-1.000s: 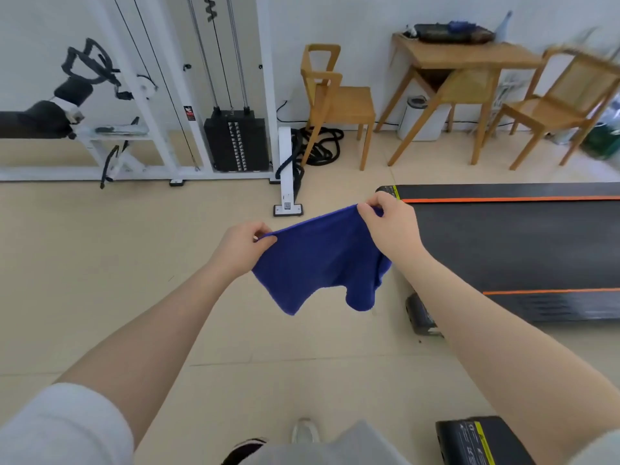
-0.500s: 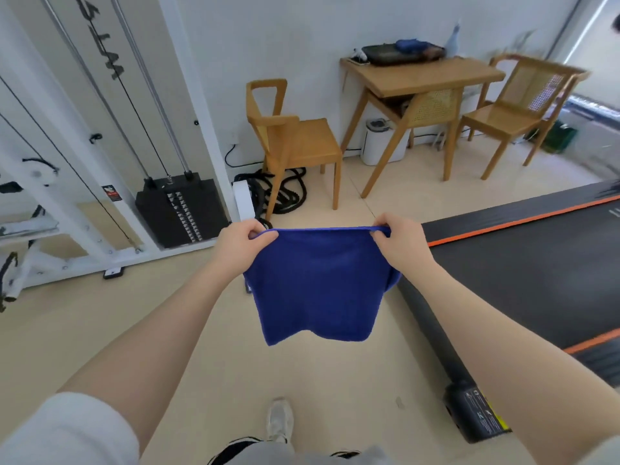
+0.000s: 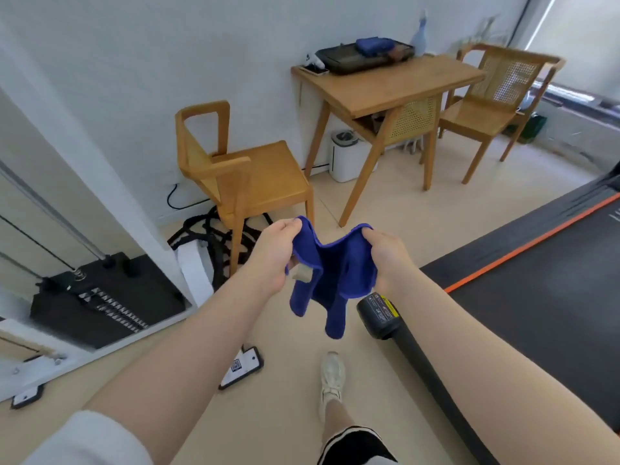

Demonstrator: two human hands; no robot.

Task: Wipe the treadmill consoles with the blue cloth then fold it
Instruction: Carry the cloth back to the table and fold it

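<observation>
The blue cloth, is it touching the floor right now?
Apart. The head view shows the blue cloth held up by the left hand and right hand, its lowest corner hanging above the floor.

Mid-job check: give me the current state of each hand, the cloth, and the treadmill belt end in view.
left hand: grips one top corner of the cloth.
right hand: grips the other top corner.
blue cloth: held in the air, sagging between the hands, not folded flat.
treadmill: on the floor, nothing on its belt.

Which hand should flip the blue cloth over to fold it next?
Probably the left hand: it pinches a top corner of the blue cloth, held higher than the right hand, which can hold its corner steady.
</observation>
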